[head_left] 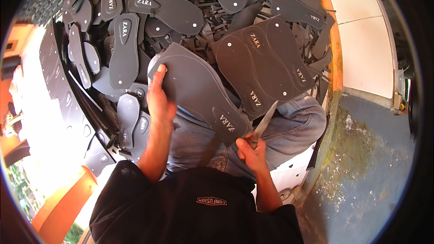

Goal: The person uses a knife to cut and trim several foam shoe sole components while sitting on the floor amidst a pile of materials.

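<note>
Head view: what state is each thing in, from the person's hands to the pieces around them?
Left hand: gripping the held sheet's left edge.
Right hand: closed round the knife's handle.
Knife: blade bare, pointing away from the person.
Held sheet: tilted, sole outline not fully trimmed.
Second sheet: sole outlines marked, not separated.
Loose soles: cut out, piled.
Offcuts: scattered.

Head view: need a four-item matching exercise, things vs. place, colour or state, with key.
Things
1. Left hand
2. Right hand
3. Squarish sheet with sole outlines
4. Jeans

Descriptions
A. Blue
B. Grips the knife
C. Dark, to the right of the held sole piece
D. On the upper left end of the held sole piece

Pairs: 1-D, 2-B, 3-C, 4-A
</note>
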A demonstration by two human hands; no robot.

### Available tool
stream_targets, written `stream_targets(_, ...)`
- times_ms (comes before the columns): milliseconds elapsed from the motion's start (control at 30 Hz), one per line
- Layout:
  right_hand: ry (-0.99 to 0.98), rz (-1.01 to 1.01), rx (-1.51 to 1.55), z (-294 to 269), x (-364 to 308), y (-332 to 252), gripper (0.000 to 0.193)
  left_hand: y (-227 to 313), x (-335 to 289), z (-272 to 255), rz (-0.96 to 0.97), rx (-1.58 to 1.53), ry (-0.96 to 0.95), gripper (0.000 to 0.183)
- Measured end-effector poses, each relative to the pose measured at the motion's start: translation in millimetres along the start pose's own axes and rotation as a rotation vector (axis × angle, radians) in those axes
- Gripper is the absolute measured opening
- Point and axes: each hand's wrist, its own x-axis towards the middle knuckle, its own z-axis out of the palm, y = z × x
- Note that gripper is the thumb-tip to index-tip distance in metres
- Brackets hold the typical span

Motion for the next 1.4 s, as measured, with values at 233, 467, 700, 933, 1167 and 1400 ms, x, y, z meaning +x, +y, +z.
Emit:
stream_targets(233,0.110,-0.013,0.117,-6.9,-3.7,3.9,0.020,9.3,2.8,-5.0,-0.037,0.248,-0.168,0.029)
stream_targets(467,0.300,-0.302,0.380,8.5,32.5,-37.8,0.022,-22.7,-44.5,6.1,-0.003,-0.086,-0.044,0.031)
stream_targets(700,0.416,-0.357,0.338,6.4,72.0,-86.1,0.014,5.9,-75.2,-74.8,-0.302,0.916,-0.908,0.043)
stream_targets(933,0.230,-0.212,-0.198,66.7,61.3,-52.4,0.017,-6.9,-32.7,19.6,-0.169,0.573,-0.484,0.030)
stream_targets(1167,0.100,-0.245,-0.637,16.9,47.7,-40.5,0.038,-2.0,3.4,23.9,-0.398,0.462,-0.405,0.020)
stream_targets(1400,0.159,-0.227,-0.982,0.0,24.5,-33.5,0.034,-12.2,-26.5,21.1,-0.619,0.441,-0.414,0.031)
